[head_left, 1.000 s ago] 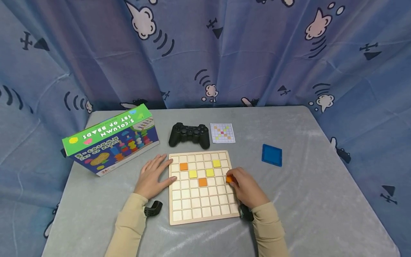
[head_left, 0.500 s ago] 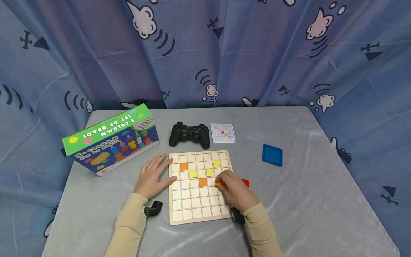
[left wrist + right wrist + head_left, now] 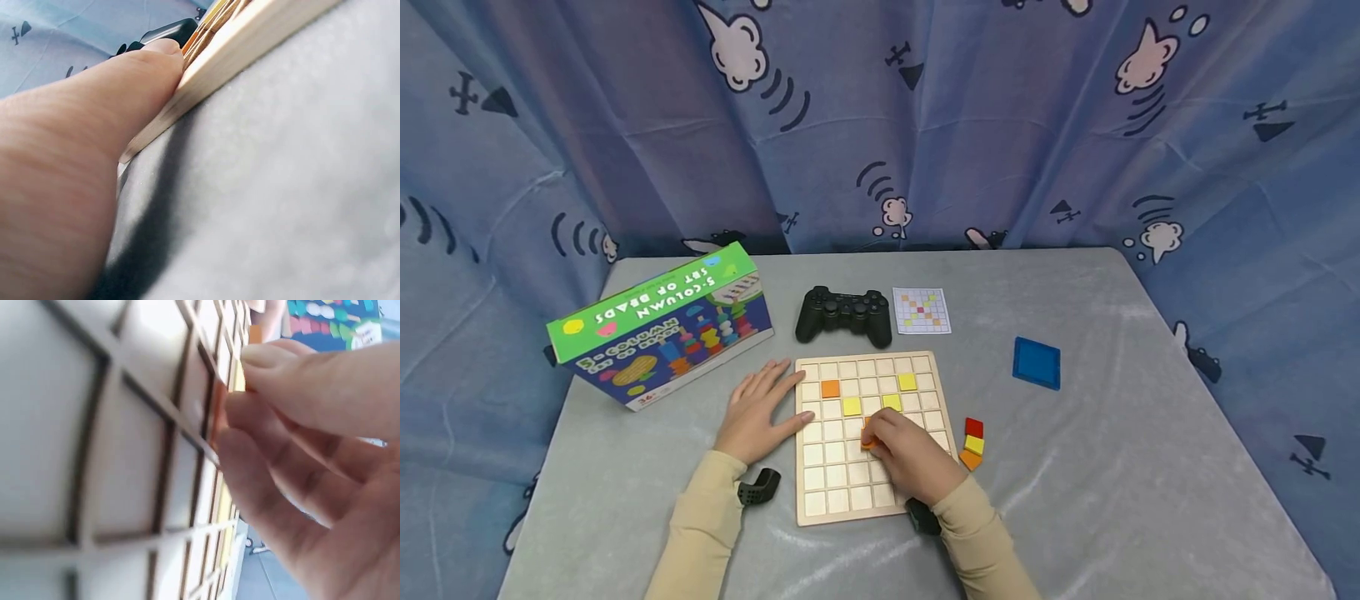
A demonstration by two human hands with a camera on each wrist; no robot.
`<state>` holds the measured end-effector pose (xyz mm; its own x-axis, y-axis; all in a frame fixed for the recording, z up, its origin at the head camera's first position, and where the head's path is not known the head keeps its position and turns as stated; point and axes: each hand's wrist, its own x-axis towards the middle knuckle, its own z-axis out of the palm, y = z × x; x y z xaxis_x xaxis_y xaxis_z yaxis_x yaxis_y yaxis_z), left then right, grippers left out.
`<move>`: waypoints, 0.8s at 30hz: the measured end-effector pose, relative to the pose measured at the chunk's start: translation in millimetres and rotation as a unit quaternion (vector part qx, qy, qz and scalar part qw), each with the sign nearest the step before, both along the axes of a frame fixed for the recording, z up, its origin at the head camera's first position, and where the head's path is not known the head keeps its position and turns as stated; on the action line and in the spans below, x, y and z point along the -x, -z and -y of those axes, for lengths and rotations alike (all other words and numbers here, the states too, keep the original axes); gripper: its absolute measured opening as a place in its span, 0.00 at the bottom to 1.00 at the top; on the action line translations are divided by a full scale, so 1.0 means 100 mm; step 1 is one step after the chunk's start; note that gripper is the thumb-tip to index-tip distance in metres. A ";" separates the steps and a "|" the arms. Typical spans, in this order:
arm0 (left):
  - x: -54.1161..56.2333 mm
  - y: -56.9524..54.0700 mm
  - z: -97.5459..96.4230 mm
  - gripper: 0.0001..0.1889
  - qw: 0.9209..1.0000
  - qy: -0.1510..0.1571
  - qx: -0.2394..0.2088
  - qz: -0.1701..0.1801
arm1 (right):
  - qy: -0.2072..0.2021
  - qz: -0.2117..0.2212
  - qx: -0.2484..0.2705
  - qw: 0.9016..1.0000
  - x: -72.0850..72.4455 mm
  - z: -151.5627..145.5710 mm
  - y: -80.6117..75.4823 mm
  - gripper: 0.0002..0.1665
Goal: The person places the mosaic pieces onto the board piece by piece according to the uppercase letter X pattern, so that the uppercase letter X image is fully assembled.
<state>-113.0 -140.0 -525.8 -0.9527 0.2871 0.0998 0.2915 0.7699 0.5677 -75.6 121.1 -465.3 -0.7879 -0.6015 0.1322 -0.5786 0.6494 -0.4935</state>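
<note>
My right hand (image 3: 917, 458) pinches an orange square tile (image 3: 866, 444) between thumb and fingertips, low over the middle of a wooden grid board (image 3: 842, 522). In the right wrist view, the thumb (image 3: 281, 375) and fingertips come together close to the grid. My left hand (image 3: 760, 417) lies at the board's left side with fingers spread, its thumb and index tips at the rim. In the left wrist view the thumb (image 3: 144, 75) touches the board's edge. Set in the grid are an orange tile (image 3: 831, 389) and several yellow tiles (image 3: 907, 382); another orange tile is mostly hidden by my right fingers.
Right of the board lie a red tile (image 3: 974, 427), a yellow tile (image 3: 974, 445) and an orange tile (image 3: 971, 460). Farther right is a blue tray (image 3: 1036, 363). Behind the board sit a black game controller (image 3: 843, 314) and a pattern card (image 3: 922, 311). A toy box (image 3: 662, 329) stands left.
My right hand has moved left with the orange tile, from the board's right edge to the middle, uncovering the red, yellow and orange tiles beside the board. My left hand has stayed put.
</note>
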 end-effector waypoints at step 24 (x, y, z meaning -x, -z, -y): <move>0.00 -0.03 0.01 0.37 1.000 0.003 0.000 0.014 | -0.022 -0.017 -0.054 0.998 -0.02 0.13 0.06 0.05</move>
